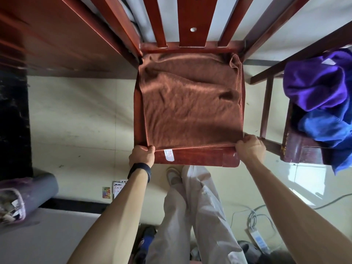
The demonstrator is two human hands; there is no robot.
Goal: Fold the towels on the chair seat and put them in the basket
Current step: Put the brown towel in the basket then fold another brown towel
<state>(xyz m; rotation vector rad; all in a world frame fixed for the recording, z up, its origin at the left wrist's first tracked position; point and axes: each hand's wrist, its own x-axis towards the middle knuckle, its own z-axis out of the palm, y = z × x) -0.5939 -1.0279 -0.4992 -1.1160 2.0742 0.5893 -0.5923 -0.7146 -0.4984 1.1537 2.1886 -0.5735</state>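
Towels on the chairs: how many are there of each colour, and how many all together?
brown terry towel, spread on the red wooden chair seat: 1
purple fluffy towel, heaped on the second dark wooden chair: 1
blue fluffy towel, bunched against the purple one: 1
Total: 3

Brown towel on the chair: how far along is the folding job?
Done: the brown towel lies spread over the chair seat. In hand: the left hand and right hand pinch its near corners; no fold shows yet. Left: folding it, plus the purple towel and blue towel heaped on the chair at right, then stowing them all.
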